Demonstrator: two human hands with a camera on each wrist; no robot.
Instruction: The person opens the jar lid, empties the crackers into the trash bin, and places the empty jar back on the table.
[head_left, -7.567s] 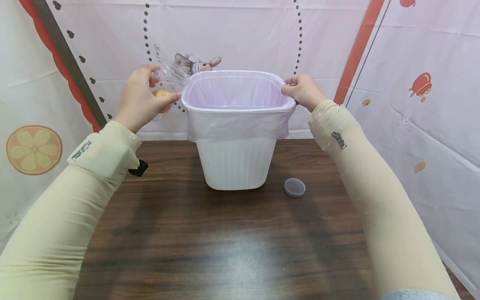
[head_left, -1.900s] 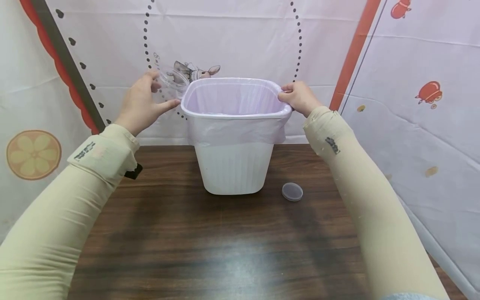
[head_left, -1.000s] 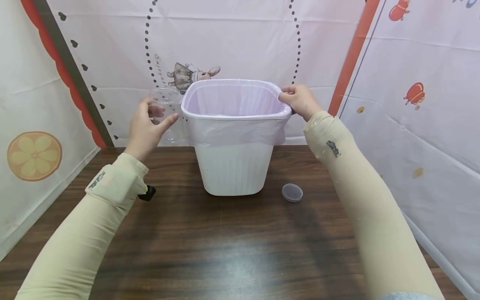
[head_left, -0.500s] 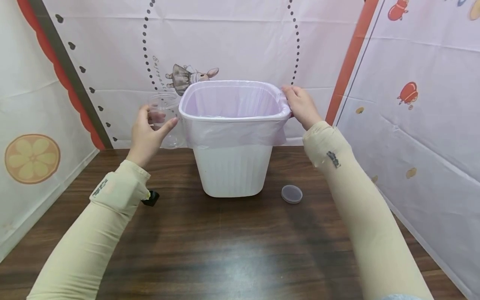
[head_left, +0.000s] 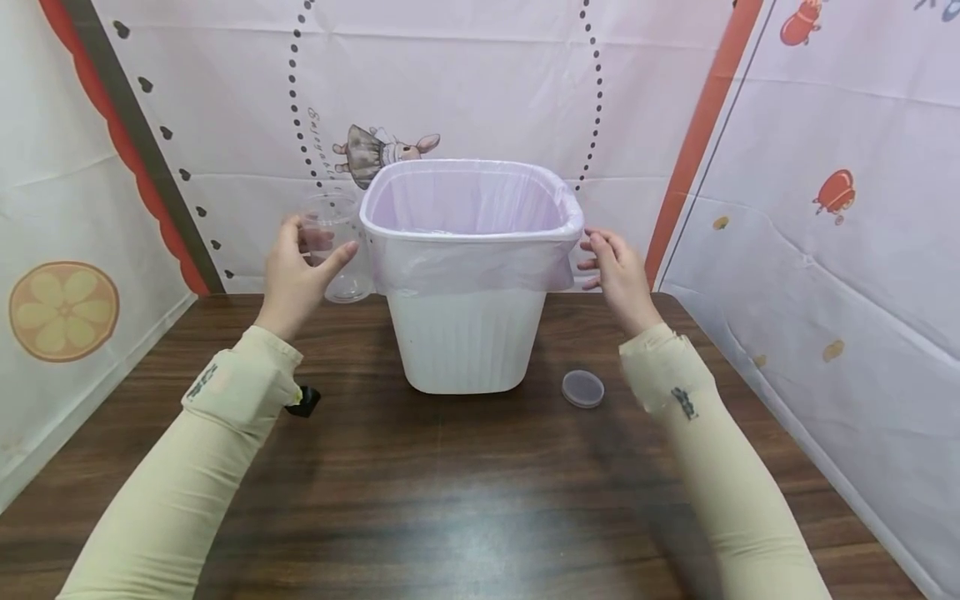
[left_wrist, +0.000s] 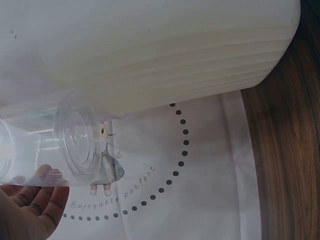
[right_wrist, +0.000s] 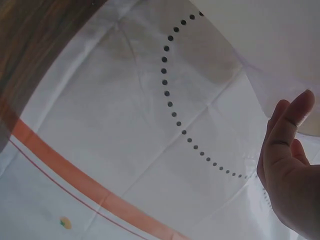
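Observation:
My left hand (head_left: pixel 298 262) holds a clear plastic jar (head_left: pixel 339 242) upright beside the left side of a white trash can (head_left: pixel 468 325). Its fingers wrap the jar in the left wrist view, where the jar (left_wrist: pixel 47 137) looks see-through with nothing inside. A pale purple trash bag (head_left: pixel 480 196) lines the can and folds over its rim. To the right of the can, my right hand (head_left: pixel 617 271) is off the rim, fingers loosely extended and holding nothing. In the right wrist view the right hand (right_wrist: pixel 290 155) is close to the bag's hanging edge.
A round translucent lid (head_left: pixel 582 388) lies on the dark wood table (head_left: pixel 450 492), right of the can's base. Printed white cloth (head_left: pixel 480 75) hangs behind and along both sides. A black wrist-worn item (head_left: pixel 303 402) sits under the left cuff.
The orange-yellow contents seen in the jar earliest are gone from it. My left hand has lowered the jar from a tilt over the rim to upright. My right hand has released the rim and moved down.

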